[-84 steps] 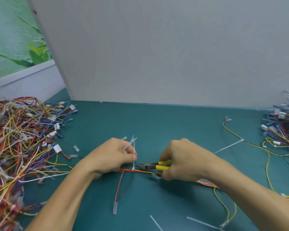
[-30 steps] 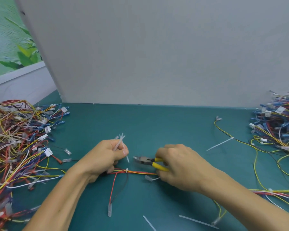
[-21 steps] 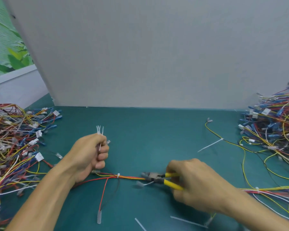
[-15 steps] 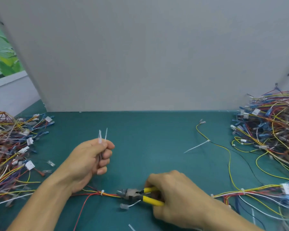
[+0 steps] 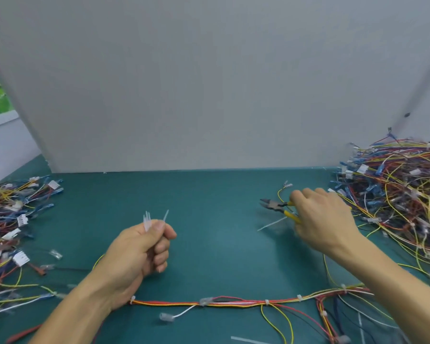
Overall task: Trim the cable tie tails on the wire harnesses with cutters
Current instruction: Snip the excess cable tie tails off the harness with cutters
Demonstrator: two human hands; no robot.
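Between cuts. Our left hand [image 5: 139,254], at 8 o'clock, had its grip closed on a bunch of cut tails [image 5: 147,220]. Our right hand [image 5: 325,219], at 2 o'clock, gripped the cutters [image 5: 274,206]. The harness [image 5: 233,301] lay at 6 o'clock on the tabletop [image 5: 209,207], and its ties looked trimmed. The next move probably called for snipping the long tail [image 5: 271,224] just below the cutters, close to its head.

The tails [image 5: 148,220] lose their lower ends inside the left grip [image 5: 139,254]. The right grip [image 5: 325,219] is blurred and covers most of the yellow handles of the cutters [image 5: 274,206], whose jaws are too smeared to read. The harness [image 5: 233,302] passes out of sight under both forearms. The left pile [image 5: 10,232] and right pile [image 5: 395,207] are cut off at the sides.
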